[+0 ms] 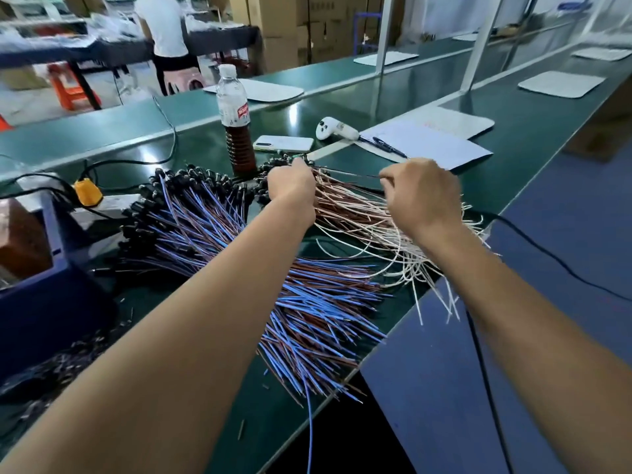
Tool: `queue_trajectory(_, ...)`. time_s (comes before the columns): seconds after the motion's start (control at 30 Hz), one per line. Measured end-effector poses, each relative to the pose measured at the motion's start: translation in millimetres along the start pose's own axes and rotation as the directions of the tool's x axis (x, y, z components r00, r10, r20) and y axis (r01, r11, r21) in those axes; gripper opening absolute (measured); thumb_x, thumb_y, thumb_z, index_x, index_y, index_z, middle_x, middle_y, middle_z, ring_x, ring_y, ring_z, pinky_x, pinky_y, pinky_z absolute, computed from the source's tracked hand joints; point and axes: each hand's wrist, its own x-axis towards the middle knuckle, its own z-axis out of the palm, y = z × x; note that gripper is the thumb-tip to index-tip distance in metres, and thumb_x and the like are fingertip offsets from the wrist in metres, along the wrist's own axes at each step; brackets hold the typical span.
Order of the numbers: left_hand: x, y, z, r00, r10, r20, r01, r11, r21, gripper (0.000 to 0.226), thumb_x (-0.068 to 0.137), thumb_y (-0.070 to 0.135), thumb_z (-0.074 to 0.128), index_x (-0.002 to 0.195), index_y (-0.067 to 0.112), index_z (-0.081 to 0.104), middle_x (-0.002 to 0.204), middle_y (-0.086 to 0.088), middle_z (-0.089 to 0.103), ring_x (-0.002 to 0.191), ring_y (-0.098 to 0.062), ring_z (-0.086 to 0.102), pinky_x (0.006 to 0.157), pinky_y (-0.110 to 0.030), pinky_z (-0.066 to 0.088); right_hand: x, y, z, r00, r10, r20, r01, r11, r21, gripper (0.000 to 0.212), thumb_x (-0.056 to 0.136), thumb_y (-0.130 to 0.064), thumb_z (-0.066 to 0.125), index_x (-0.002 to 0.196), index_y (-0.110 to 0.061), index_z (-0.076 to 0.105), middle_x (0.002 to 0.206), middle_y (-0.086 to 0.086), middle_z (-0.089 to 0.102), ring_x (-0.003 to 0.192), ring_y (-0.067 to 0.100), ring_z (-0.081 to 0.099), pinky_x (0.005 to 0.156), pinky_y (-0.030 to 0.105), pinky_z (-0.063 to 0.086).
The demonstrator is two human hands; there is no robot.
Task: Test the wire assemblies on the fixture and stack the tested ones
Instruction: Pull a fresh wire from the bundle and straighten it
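While we hold one wire assembly stretched between our hands above the green surface, the main risk is snagging. Our left hand has its grip curled round the black-connector end, near the bottle; our right hand has its grip pinching the thin dark lead. Just below lies the white and pink wire pile, loose and crossing, so a pull could drag neighbours along or tip strands over the surface edge, where some already hang. Beside it, the blue and brown wire stack fans toward that same edge; a careless forearm could sweep it off or mix the two heaps. We cannot tell where the fixture sits.

As for containers, the dark blue bin at the left holds a brownish block, though its other contents are hidden. That bottle is partly filled with dark liquid and could topple onto the connectors.
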Motion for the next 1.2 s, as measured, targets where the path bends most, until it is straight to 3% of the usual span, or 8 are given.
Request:
queue_trajectory(0.13,12,6,-13,0.991,0.061,-0.120,-0.060,0.998,0.012,0.027,0.102,0.029,0.055,0.110,0.004,0.062,0.123,-0.018,0.070,0.117,-0.038,0.067,0.099,-0.048,0.054,5,19,-31,0.970,0.022,-0.243,-0.031,0.999,-0.035,0.026,0.098,-0.034,0.065,0.087,-0.015,0.081,0.076,0.014,0.071,0.064,0.034,0.056,0.061,0.031,0.035)
queue_trajectory(0.37,6,-19,-4,0.999,0.046,0.014,-0.047,0.991,0.128,0.030,0.101,0.020,0.051,0.112,-0.004,0.067,0.098,-0.015,0.073,0.081,-0.034,0.070,0.071,-0.038,0.058,-24,20,21,0.952,0.143,0.271,-0.068,0.961,-0.267,0.028,0.104,-0.027,0.050,0.124,-0.015,0.067,0.133,0.018,0.053,0.127,0.039,0.043,0.103,0.052,0.041)
queue_trajectory(0.5,-2,-20,-12,0.988,-0.063,0.138,0.078,0.992,-0.103,0.016,0.098,0.010,0.054,0.112,0.002,0.057,0.074,-0.008,0.056,0.053,-0.012,0.046,0.044,-0.019,0.039,-26,17,22,0.969,0.226,0.104,-0.221,0.974,-0.056,0.037,0.089,-0.010,0.051,0.124,-0.007,0.064,0.140,0.019,0.051,0.128,0.040,0.041,0.104,0.049,0.038)
queue_trajectory(0.6,-12,-20,-18,0.986,-0.038,0.160,0.050,0.996,-0.072,0.010,0.096,0.010,0.056,0.093,0.001,0.059,0.075,-0.009,0.061,0.052,-0.012,0.049,0.044,-0.019,0.040,-18,-13,19,1.000,0.024,0.004,-0.024,0.994,0.108,0.056,0.090,-0.019,0.040,0.143,-0.005,0.055,0.148,0.021,0.051,0.136,0.040,0.043,0.112,0.055,0.039)
queue_trajectory(0.7,-23,-21,-34,0.991,-0.007,0.132,0.012,0.999,-0.030,0.017,0.092,0.004,0.054,0.076,0.007,0.061,0.070,-0.007,0.066,0.049,-0.015,0.050,0.047,-0.019,0.037,-9,-51,36,0.948,-0.183,0.261,0.166,0.982,0.088,0.061,0.107,-0.036,0.035,0.164,-0.016,0.024,0.173,0.008,0.015,0.159,0.030,0.015,0.126,0.060,0.016)
queue_trajectory(0.87,-53,-17,-88,0.975,0.052,0.215,-0.057,0.998,0.018,0.016,0.095,0.005,0.058,0.079,0.009,0.062,0.063,-0.003,0.065,0.041,-0.010,0.049,0.042,-0.017,0.034,-3,-69,63,0.777,-0.111,0.619,0.139,0.990,0.002,0.081,0.108,-0.055,0.034,0.166,-0.015,-0.006,0.174,0.002,-0.014,0.161,0.023,-0.008,0.128,0.058,0.003)
queue_trajectory(1.03,-90,3,-156,0.933,0.185,0.309,-0.192,0.981,-0.008,0.014,0.101,0.014,0.060,0.091,0.006,0.067,0.071,-0.004,0.068,0.049,-0.012,0.053,0.042,-0.018,0.036,-9,-107,31,0.923,-0.067,0.379,0.031,0.994,0.100,0.078,0.104,-0.049,0.051,0.162,-0.006,0.022,0.169,0.017,0.023,0.155,0.033,0.026,0.124,0.053,0.026)
queue_trajectory(1.2,-127,7,-258,0.879,0.143,0.455,-0.326,0.876,0.354,0.027,0.104,0.016,0.054,0.081,0.011,0.067,0.069,-0.001,0.068,0.049,-0.010,0.052,0.037,-0.016,0.031,-62,-200,-20,0.957,-0.287,-0.039,0.270,0.836,0.478,0.020,0.095,-0.029,0.064,0.106,-0.017,0.075,0.091,0.008,0.077,0.086,0.033,0.072,0.078,0.043,0.058)
